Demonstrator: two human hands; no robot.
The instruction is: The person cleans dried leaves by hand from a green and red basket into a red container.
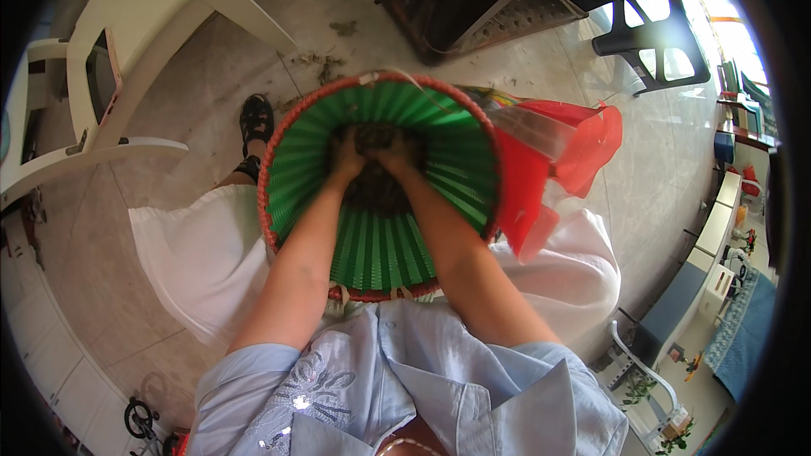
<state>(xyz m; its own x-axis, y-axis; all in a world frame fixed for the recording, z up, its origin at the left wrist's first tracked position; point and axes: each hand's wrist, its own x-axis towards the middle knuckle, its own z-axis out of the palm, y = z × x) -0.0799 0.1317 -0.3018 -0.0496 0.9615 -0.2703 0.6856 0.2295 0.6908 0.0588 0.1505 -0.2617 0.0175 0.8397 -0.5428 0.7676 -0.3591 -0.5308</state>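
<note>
A deep green woven plastic basket (380, 255) with a red-bound rim stands between my knees, its mouth facing up at me. Both my arms reach down into it. At the bottom, my left hand (345, 157) and my right hand (397, 154) come close together at a dark, loose-looking mass (372, 194). What this mass is does not show clearly. Shadow, blur and the dark stuff hide my fingers, so their grip cannot be made out. Against the basket's right side lies a red plastic bag (541, 169) with a clear part.
At upper left is a cream-white wooden chair (152, 51). Dry plant scraps (321, 63) lie on the tiled floor beyond the basket. A brown perforated metal base (405, 0) stands at the far side, with a black plastic chair (650, 42) at upper right.
</note>
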